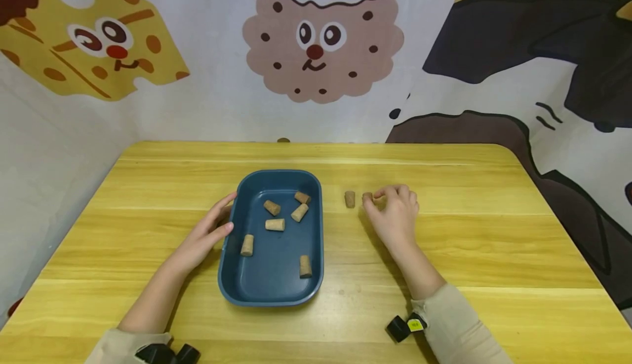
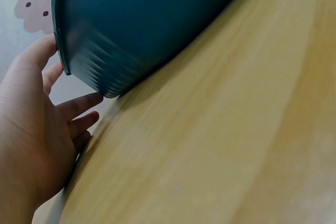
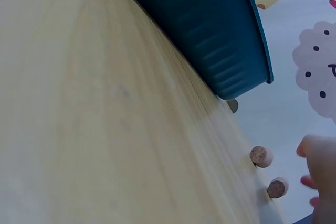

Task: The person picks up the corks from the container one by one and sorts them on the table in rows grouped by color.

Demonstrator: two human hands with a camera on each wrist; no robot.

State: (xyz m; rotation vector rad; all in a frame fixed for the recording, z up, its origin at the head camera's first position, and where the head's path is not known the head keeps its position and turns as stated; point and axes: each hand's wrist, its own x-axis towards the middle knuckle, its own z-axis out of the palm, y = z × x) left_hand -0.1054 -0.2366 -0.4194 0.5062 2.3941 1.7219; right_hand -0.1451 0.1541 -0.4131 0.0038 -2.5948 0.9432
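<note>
A blue rectangular tray (image 1: 271, 293) stands on the table with several tapered corks (image 1: 275, 225) scattered inside. My left hand (image 1: 204, 238) rests against its left side, thumb and fingers loosely spread at the rim and wall, as the left wrist view also shows. To the right of the tray, two corks sit side by side on the tabletop. My right hand (image 1: 395, 213) is at the farther cork (image 1: 367, 196), which its thumb and index finger partly cover. The nearer cork (image 1: 350, 199) lies between that one and the tray. A gap shows between fingers and corks (image 3: 261, 157) in the right wrist view.
The wooden table (image 1: 469, 243) meets a wall hanging (image 1: 207, 112) with cartoon food figures along its back edge. Black wrist cameras (image 1: 399, 328) are strapped at both sleeves, low over the table.
</note>
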